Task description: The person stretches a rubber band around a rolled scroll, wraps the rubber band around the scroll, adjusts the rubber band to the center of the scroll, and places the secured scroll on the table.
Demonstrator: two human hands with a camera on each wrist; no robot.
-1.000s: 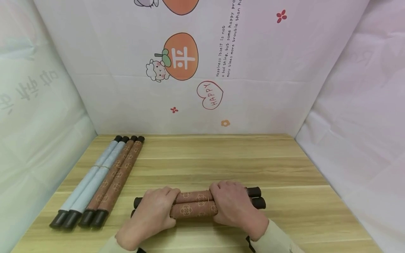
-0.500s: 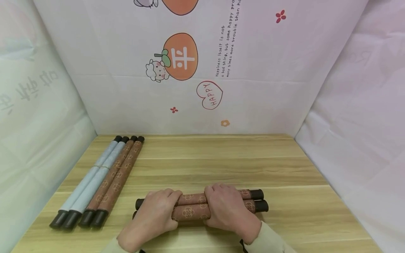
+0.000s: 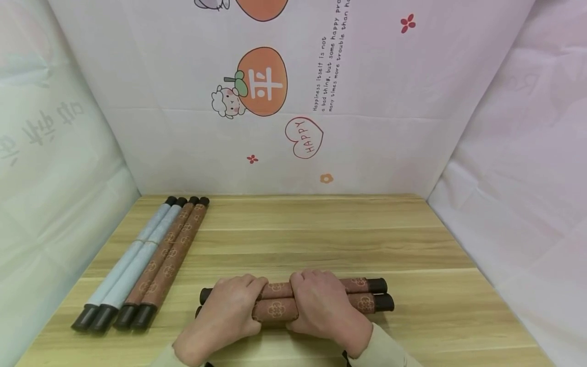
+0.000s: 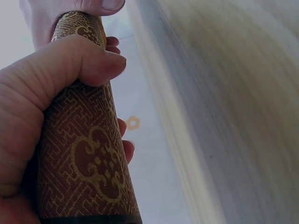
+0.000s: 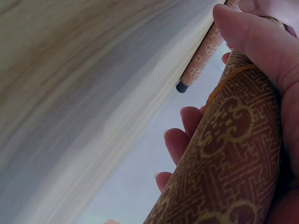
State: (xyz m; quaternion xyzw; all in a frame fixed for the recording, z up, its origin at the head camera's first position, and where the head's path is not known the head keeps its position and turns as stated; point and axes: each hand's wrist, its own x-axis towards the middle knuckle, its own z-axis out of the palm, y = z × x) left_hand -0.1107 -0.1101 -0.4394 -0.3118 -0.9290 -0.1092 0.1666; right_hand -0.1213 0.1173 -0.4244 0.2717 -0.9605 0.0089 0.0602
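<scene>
Two brown scrolls (image 3: 276, 309) with gold flower patterns and black end caps lie side by side across the front of the wooden table. My left hand (image 3: 229, 308) grips both around their left part. Right of the middle, my right hand (image 3: 323, 306) grips the same pair, its thumb close to the left one. The left wrist view shows the left thumb pressed over the patterned scroll (image 4: 88, 135), with fingertips curling out from its far side. In the right wrist view, a thin yellow-brown band (image 5: 226, 84) circles the scroll (image 5: 233, 140) beside the right thumb.
Several more scrolls lie parallel on the table's left side: a pale blue pair (image 3: 135, 255) tied with string and a brown pair (image 3: 167, 260). White printed cloth (image 3: 367, 153) stands behind the table (image 3: 344, 229), with white sheets at both sides.
My right hand has slid left along the scrolls, closer to the left hand, and now covers the band. The scrolls have shifted slightly right, baring more of their right ends.
</scene>
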